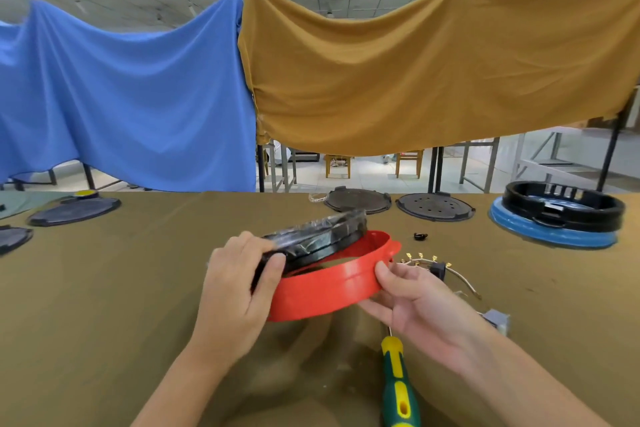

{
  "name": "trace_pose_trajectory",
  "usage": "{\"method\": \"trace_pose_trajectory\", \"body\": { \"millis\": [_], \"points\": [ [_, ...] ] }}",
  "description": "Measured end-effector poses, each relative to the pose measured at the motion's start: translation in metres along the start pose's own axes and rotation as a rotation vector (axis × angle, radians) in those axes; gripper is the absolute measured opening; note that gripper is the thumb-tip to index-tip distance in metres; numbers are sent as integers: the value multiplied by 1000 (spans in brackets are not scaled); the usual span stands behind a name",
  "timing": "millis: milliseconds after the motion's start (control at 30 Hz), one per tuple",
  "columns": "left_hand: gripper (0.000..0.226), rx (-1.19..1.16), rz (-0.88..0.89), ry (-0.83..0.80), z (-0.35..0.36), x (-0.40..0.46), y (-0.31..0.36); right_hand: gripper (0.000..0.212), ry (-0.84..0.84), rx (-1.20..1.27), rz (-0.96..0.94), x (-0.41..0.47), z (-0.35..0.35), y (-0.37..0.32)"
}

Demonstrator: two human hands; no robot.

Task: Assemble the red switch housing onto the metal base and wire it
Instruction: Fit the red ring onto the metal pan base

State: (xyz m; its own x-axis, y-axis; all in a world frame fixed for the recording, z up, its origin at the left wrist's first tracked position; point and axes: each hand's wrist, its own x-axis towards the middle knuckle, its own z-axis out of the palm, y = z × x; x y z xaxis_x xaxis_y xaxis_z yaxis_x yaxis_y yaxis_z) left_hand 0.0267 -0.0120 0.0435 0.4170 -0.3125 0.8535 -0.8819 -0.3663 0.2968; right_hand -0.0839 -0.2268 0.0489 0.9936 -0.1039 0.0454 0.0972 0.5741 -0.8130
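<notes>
Presently, working from the left edge of the table, which is draped in an olive cloth, I note two dark oval plates: one cut off by the left edge and one further back with a small yellow item behind it.

At centre, near the front edge, my left hand grips a black round part wrapped in clear film, thumb on its near rim and fingers curled over the top. That part is tilted, its near side lowered into the red switch housing, its far side raised above the red rim. The housing is a wide red ring with a lip tab on its far right side, held off the cloth between both hands.

My right hand pinches the housing's right wall, thumb on the outer face, fingers beneath and behind.

Just beside that hand, to its right, lies a wire harness with brass terminals and a small black block. A green-and-yellow screwdriver lies at the front edge under my right forearm, and a small grey component is partly hidden behind the wrist.

Along the far edge sit two dark round discs, with a small black clip in front of them. At the far right corner a black ring rests on a blue base.
</notes>
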Motion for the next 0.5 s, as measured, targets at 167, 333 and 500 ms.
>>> {"method": "trace_pose_trajectory", "body": {
  "millis": [167,333,500],
  "points": [
    [21,-50,-98,119,-3,5,-1,24,-73,-70,-66,-2,8,11],
    [14,-133,-189,211,-6,7,-7,23,-151,-25,-130,-6,16,22],
    [16,-378,-412,409,-12,10,-17,20,-283,-68,-135,-13,22,19]
  ]
}}
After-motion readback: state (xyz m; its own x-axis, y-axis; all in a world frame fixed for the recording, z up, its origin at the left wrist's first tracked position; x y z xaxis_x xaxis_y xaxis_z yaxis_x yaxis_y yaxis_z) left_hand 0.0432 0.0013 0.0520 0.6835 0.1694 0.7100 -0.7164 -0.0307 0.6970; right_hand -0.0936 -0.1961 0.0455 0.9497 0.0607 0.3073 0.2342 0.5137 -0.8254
